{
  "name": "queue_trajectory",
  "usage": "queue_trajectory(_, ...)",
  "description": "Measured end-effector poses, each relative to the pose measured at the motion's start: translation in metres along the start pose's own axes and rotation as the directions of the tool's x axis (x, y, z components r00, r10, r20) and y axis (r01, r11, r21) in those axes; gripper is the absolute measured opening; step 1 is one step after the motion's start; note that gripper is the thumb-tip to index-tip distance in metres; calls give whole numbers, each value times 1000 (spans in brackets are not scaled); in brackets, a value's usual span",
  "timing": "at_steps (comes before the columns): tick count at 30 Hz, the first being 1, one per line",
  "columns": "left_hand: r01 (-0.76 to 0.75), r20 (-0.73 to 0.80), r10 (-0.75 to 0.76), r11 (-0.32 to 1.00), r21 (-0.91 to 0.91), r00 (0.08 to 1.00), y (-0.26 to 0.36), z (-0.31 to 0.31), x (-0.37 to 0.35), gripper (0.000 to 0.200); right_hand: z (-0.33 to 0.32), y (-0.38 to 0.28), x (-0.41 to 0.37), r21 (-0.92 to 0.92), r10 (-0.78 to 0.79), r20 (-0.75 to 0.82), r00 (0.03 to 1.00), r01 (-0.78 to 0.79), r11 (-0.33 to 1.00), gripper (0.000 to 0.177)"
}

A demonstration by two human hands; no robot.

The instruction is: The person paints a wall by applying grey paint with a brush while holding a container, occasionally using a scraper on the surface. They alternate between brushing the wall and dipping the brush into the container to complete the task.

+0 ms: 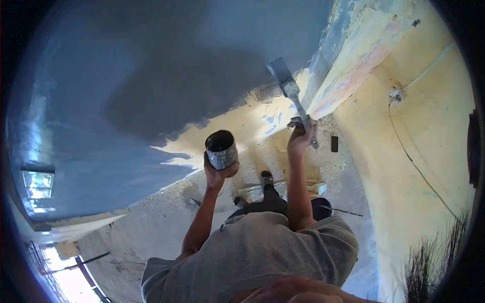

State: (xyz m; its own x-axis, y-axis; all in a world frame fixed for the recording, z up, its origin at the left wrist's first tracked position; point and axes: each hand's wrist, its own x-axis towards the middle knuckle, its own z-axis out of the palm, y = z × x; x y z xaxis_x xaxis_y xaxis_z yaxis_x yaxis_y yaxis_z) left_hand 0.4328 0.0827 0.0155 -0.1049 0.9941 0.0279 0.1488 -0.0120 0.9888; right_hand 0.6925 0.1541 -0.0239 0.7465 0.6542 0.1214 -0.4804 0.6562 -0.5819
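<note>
My left hand (218, 173) is wrapped round a paint-smeared can (223, 155), held upright with its dark open top facing me. In my right hand (302, 137) is a wide paintbrush (291, 90), gripped by its handle. The brush's grey-coated bristles point up and left, overlapping the wall in this view. A dark rag or similar bit shows at the fingers of that hand. Fresh grey-blue paint (166, 65) covers most of the wall, ending in a ragged edge above a cream strip (227, 121) along the bottom.
A black phone-like object (334, 144) lies on the dusty floor to the right. Behind my right arm stands a dark bucket (321, 208) with a stick (346, 211) across it. A cable (404, 147) hangs from a socket (396, 94) on the yellow wall.
</note>
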Motion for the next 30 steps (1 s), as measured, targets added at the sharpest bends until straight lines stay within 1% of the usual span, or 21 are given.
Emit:
queue_trajectory(1, 0, -30, 1, 999, 49, 1000, -4, -10, -3, 83, -2, 16, -7, -48, 32, -109, 993, -38, 998, 16)
queue_trajectory(2, 11, -25, -10, 999, 45, 1000, -13, -21, -7, 87, -20, 42, -15, -95, -16, -50, 999, 11, 995, 16)
queue_trajectory(4, 73, -16, -73, 997, -10, 997, -33, -41, -11, 89, -28, 56, -39, -272, -12, -110, 994, -18, 962, 20)
queue_trajectory(5, 82, -3, -82, 997, -5, 997, -41, -46, -13, 89, -45, 64, -46, -278, -16, -124, 992, -19, 960, 20)
queue_trajectory(7, 110, -90, -110, 994, -3, 990, -44, -52, -19, 89, -97, 87, -58, -421, 67, -184, 981, -140, 896, 20)
queue_trajectory(8, 118, -79, -118, 993, 1, 990, -47, -57, -21, 89, -112, 86, -64, -425, 63, -197, 978, -143, 894, 20)
queue_trajectory(10, 152, -87, -149, 988, 29, 985, -53, -63, -22, 85, -130, 79, -70, -514, 64, -231, 971, -177, 839, 20)
queue_trajectory(11, 155, -77, -152, 987, 32, 985, -56, -67, -22, 85, -138, 77, -71, -500, 95, -272, 958, -225, 836, 20)
queue_trajectory(12, 154, -79, -152, 988, 25, 985, -56, -68, -21, 86, -142, 76, -72, -503, 89, -281, 955, -226, 834, 20)
queue_trajectory(14, 157, -74, -155, 987, 16, 985, -57, -68, -19, 86, -146, 78, -67, -514, 86, -247, 965, -206, 833, 20)
queue_trajectory(16, 110, -75, -107, 994, 27, 991, -48, -69, -19, 88, -155, 90, -60, -537, 52, -254, 966, -185, 823, 20)
queue_trajectory(17, 127, -81, -123, 991, 47, 989, -42, -70, -19, 88, -160, 96, -58, -555, 21, -254, 967, -163, 816, 19)
queue_trajectory(18, 140, -78, -136, 989, 52, 988, -43, -72, -20, 88, -161, 100, -57, -561, 25, -264, 964, -174, 810, 19)
queue_trajectory(20, 91, -92, -86, 994, 57, 992, -47, -79, -19, 88, -144, 100, -49, -492, 29, -226, 974, -139, 859, 20)
queue_trajectory(21, 83, -84, -80, 996, 30, 993, -52, -83, -20, 87, -139, 104, -43, -528, 20, -194, 981, -122, 840, 21)
queue_trajectory(22, 95, -87, -92, 995, 29, 992, -54, -86, -21, 87, -134, 108, -37, -563, 15, -160, 987, -104, 820, 22)
queue_trajectory(24, 131, -85, -132, 991, -23, 988, -56, -92, -22, 85, -119, 117, -19, -502, 13, -115, 993, -69, 862, 22)
queue_trajectory(25, 92, -90, -91, 996, 5, 992, -63, -96, -23, 84, -108, 118, -10, -490, 4, -114, 994, -59, 870, 19)
queue_trajectory(26, 95, -95, -94, 995, 6, 991, -63, -99, -23, 84, -94, 116, -2, -476, -6, -113, 994, -49, 878, 15)
queue_trajectory(28, 72, -89, -69, 997, 32, 994, -64, -104, -26, 84, -55, 88, 5, -470, -41, -83, 996, -3, 883, 16)
queue_trajectory(30, 78, -103, -74, 996, 41, 992, -66, -107, -28, 84, -40, 68, 13, -367, -75, -32, 997, 58, 928, 16)
